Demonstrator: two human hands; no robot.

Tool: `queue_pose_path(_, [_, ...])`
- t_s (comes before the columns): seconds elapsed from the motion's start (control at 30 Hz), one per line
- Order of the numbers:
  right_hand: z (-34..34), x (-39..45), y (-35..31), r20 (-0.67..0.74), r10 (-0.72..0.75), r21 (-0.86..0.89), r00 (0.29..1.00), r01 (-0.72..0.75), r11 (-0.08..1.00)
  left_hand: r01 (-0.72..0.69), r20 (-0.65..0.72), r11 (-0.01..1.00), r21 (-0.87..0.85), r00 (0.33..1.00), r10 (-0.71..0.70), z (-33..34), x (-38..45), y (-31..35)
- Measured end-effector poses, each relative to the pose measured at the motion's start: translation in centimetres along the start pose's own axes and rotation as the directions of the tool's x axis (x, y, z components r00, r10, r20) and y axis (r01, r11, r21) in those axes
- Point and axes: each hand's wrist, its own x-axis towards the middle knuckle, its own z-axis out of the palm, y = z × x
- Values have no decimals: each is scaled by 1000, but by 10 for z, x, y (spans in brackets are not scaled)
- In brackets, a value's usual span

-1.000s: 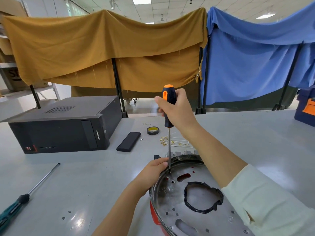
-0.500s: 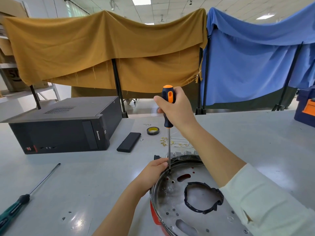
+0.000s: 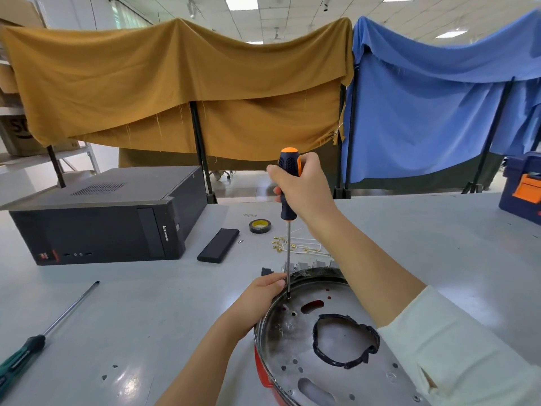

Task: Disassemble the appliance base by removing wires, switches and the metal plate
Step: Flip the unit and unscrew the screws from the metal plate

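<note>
The round appliance base (image 3: 263, 373), red outside, lies at the table's near edge with its metal plate (image 3: 295, 344) facing up. A black ring (image 3: 345, 361) lies on the plate. My right hand (image 3: 304, 189) grips the black and orange handle of a screwdriver (image 3: 288, 247) held upright, its tip on the plate near the far left rim. My left hand (image 3: 260, 300) holds the base's left rim, fingertips beside the screwdriver shaft. Loose white wires with brass terminals (image 3: 295, 247) lie behind the base.
A black computer case (image 3: 102, 224) stands at the left. A black flat bar (image 3: 218, 244) and a tape roll (image 3: 260, 225) lie mid-table. A green-handled screwdriver (image 3: 44, 335) lies at the near left, small screws (image 3: 108, 373) close by. A blue toolbox (image 3: 524, 189) stands far right.
The right hand has shifted slightly on the screwdriver handle; the tip stays at the same spot on the plate. The left hand has not moved.
</note>
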Motion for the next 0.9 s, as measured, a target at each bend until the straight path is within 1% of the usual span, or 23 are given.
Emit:
queue_pose_path(0.07, [6,-4,1,-45,-40,42,998,42,998,-2,-3,1000,-3,1000,2,1,1,0])
queue_pose_path(0.13, [8,-5,2,-47,-52,141,998,58,988,0,-3,1000,-1,1000,0,1,1,-1])
queue_pose_path(0.17, [7,-5,2,12,-37,225,999,34,974,-1,-4,1000,-2,1000,1,1,1,-2])
queue_pose_path(0.2, [6,-4,1,124,-24,324,992,-18,946,0,-7,1000,-3,1000,0,0,1,-2])
queue_pose_path(0.23, [4,-3,0,262,-24,402,965,-86,912,2,-10,1000,-4,1000,-2,0,1,-2])
queue_pose_path(0.27, [3,-3,-1,373,-38,440,927,-140,887,4,-8,1000,-8,1000,-4,0,2,-3])
queue_pose_path(0.3, [2,-3,-1,421,-54,437,906,-150,887,2,-2,1000,-17,1000,-2,0,2,-3])
queue_pose_path(0.33, [2,-3,-1,410,-59,401,910,-121,908,-2,4,1000,-28,1000,2,0,2,-3])
queue_pose_path(0.37, [1,-4,-1,359,-61,324,932,-63,944,-6,9,999,-35,1000,6,0,2,-3])
queue_pose_path(0.43, [2,-6,-1,200,-76,123,977,52,991,-10,12,1000,-28,1000,10,0,2,-3])
queue_pose_path(0.47, [3,-7,0,126,-100,58,987,94,994,-10,11,1000,-19,1000,10,-1,2,-2])
queue_pose_path(0.53, [5,-9,1,52,-145,42,988,142,989,-7,6,1000,-8,1000,7,-1,3,-3])
queue_pose_path(0.6, [6,-10,2,65,-144,148,988,133,980,-4,9,1000,-3,1000,4,-1,3,-3])
queue_pose_path(0.63, [5,-10,2,116,-126,247,985,94,964,-4,11,1000,-5,1000,4,-1,3,-3])
queue_pose_path(0.67, [3,-9,1,203,-100,360,974,21,933,-4,11,1000,-7,1000,4,-1,3,-3])
queue_pose_path(0.7, [-1,-7,0,299,-75,437,951,-66,897,-4,10,1000,-6,1000,4,-1,3,-3])
queue_pose_path(0.73, [-4,-5,-1,365,-58,469,929,-129,874,-2,7,1000,-6,1000,2,-1,2,-2])
queue_pose_path(0.77, [-6,-3,-1,386,-54,469,921,-145,871,1,6,1000,-10,1000,-1,-1,2,-2])
queue_pose_path(0.8, [-8,-2,0,373,-55,444,926,-126,887,4,9,1000,-15,1000,-4,-1,1,-2])
queue_pose_path(0.83, [-8,-1,2,334,-57,385,941,-81,919,7,11,1000,-19,1000,-7,-1,1,-2])
queue_pose_path(0.9, [-7,-5,4,198,-80,179,977,45,983,3,13,1000,-19,1000,-2,-1,1,-2])
